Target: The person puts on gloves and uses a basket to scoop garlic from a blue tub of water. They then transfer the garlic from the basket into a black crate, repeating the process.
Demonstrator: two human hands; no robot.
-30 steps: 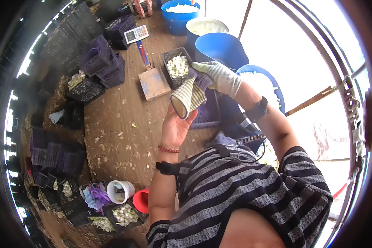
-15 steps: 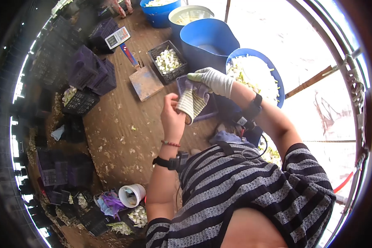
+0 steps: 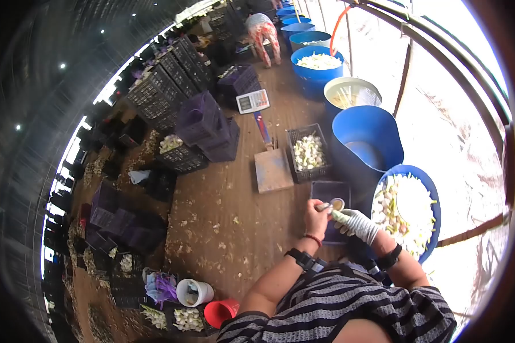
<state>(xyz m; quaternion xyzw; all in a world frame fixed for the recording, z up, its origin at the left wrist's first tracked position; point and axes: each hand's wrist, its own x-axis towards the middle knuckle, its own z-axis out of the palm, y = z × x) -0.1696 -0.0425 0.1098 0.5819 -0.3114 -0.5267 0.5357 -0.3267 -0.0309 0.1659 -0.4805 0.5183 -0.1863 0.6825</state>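
My bare left hand (image 3: 316, 222) has its fingers drawn together at the round open cuff of a pale striped glove (image 3: 338, 204). My right hand (image 3: 358, 225) wears a white knitted glove with pale green on it and grips the loose glove from the other side. How far the left fingertips reach into the cuff is hidden. Just below both hands is a dark purple crate (image 3: 331, 191). Close to my right hand stands a blue tub (image 3: 435, 214) heaped with white bulbs with green stems.
A platform scale (image 3: 273, 170) stands beside a black crate of bulbs (image 3: 293, 137). An open blue tub (image 3: 397, 137) and more tubs line the right. Purple crates (image 3: 203, 123) are stacked left. A white bucket (image 3: 205, 290) and red bucket (image 3: 220, 311) are near me. Another person (image 3: 262, 37) bends farther back.
My view has tilted up, showing more of the shed and the other person. My hands have turned the loose glove, so its cuff opening now shows as a ring.
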